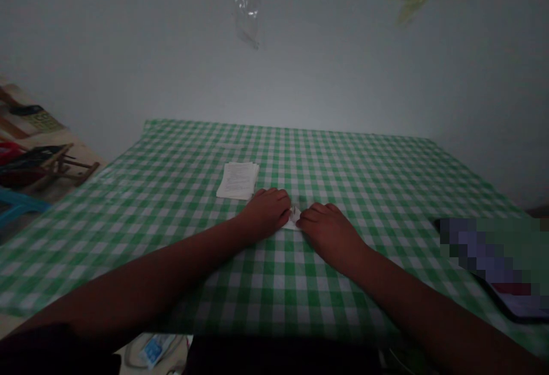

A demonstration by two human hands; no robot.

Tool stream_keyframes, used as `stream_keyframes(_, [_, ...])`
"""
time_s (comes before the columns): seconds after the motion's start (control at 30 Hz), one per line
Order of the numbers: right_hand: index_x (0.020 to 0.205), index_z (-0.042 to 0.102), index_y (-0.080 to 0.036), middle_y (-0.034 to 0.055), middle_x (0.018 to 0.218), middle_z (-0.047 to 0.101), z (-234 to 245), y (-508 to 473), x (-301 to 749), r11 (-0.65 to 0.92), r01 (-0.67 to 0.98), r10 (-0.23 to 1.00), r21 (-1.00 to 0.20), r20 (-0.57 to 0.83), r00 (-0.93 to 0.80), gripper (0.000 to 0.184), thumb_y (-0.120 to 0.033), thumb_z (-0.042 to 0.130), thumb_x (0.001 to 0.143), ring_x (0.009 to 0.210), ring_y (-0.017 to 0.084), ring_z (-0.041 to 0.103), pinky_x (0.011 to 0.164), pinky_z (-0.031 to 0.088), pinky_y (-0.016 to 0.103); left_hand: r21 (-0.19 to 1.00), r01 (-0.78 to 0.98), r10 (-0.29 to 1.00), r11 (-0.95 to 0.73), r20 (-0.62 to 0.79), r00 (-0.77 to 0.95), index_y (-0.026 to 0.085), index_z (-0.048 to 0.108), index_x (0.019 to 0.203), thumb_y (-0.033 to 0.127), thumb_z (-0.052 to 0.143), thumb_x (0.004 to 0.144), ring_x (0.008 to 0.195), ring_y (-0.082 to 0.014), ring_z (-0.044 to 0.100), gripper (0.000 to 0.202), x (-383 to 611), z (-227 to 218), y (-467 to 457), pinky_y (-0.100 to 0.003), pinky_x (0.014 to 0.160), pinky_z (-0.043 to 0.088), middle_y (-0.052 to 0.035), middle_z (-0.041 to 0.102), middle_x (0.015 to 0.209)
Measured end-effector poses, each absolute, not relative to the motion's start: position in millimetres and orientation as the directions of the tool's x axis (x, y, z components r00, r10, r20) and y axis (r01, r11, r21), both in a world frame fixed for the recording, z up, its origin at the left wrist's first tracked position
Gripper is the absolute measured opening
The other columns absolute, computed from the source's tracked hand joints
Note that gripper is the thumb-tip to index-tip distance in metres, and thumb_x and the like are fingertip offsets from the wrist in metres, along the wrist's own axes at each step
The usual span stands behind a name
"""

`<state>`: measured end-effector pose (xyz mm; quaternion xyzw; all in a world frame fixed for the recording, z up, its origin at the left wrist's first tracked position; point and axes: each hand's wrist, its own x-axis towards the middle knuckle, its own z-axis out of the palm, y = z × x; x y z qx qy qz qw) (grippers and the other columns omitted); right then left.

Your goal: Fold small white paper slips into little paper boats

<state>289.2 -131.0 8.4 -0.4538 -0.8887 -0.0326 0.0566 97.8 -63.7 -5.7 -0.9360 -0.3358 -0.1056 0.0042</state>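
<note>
Between my two hands a small white piece of paper [293, 224] lies low over the checked tablecloth, mostly covered by fingers. Its near edge and a small darker spot or fold near its top show. My left hand [266, 212] is closed on the paper's left side, fingers curled over it. On the other side my right hand [328, 232] pinches the right edge, fingertips bent down. A stack of printed white sheets [238, 180] rests just beyond my left hand, its edges slightly uneven.
A green-and-white checked tablecloth [343, 163] covers the table, whose far edge meets a pale wall [300, 78]. At the right edge lies a dark-framed device [493, 295] with a pixelated screen. A blue stool [21, 203] and wooden furniture stand on the floor at left.
</note>
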Motion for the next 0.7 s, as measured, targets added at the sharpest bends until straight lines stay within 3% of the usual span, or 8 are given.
stream_keyframes(0.1, [0.103,0.071,-0.020,0.0055,0.105,0.072,11.1,-130.7,290.6,0.549,0.836,0.830,0.015,0.109,-0.547,0.022,-0.011,0.054,0.093,0.102,0.024,0.058,0.082,0.038,0.040,0.106,0.618,0.622,-0.779,0.246,0.743,0.014,0.063,0.100,0.022,0.054,0.093,0.100,-0.0233,0.057,0.014,93.3,-7.8,-58.7,-0.038,0.087,0.047,-0.0098,0.063,0.107])
stream_keyframes(0.23, [0.119,0.067,-0.021,0.0058,0.122,0.069,14.3,-129.0,294.6,0.516,0.857,0.853,0.002,0.088,-0.514,0.032,-0.011,0.047,0.096,0.112,0.026,0.057,0.086,0.039,0.043,0.172,0.461,0.492,-0.871,0.309,0.814,0.017,0.063,0.118,0.018,0.055,0.094,0.119,-0.0243,0.056,0.026,87.8,-12.7,-51.9,-0.043,0.101,0.045,-0.0098,0.060,0.131])
stream_keyframes(0.43, [0.131,0.059,-0.020,0.0074,0.131,0.064,11.9,-131.2,293.1,0.508,0.861,0.859,-0.005,0.080,-0.506,0.041,-0.009,0.040,0.097,0.118,0.027,0.054,0.093,0.040,0.047,0.307,0.386,0.479,-0.870,0.338,0.810,0.015,0.070,0.109,0.024,0.056,0.095,0.108,-0.0206,0.062,0.022,89.8,-17.7,-47.5,-0.037,0.099,0.048,-0.0094,0.068,0.116])
stream_keyframes(0.7, [0.138,0.055,-0.027,0.0075,0.145,0.052,10.1,-134.8,290.4,0.441,0.896,0.896,0.049,0.037,-0.443,0.045,-0.017,0.041,0.097,0.129,0.036,0.042,0.095,0.042,0.053,0.429,0.385,0.534,-0.817,0.315,0.785,0.019,0.071,0.108,0.020,0.063,0.090,0.111,-0.0210,0.058,0.020,88.0,-19.1,-43.2,-0.038,0.101,0.046,-0.0075,0.067,0.119])
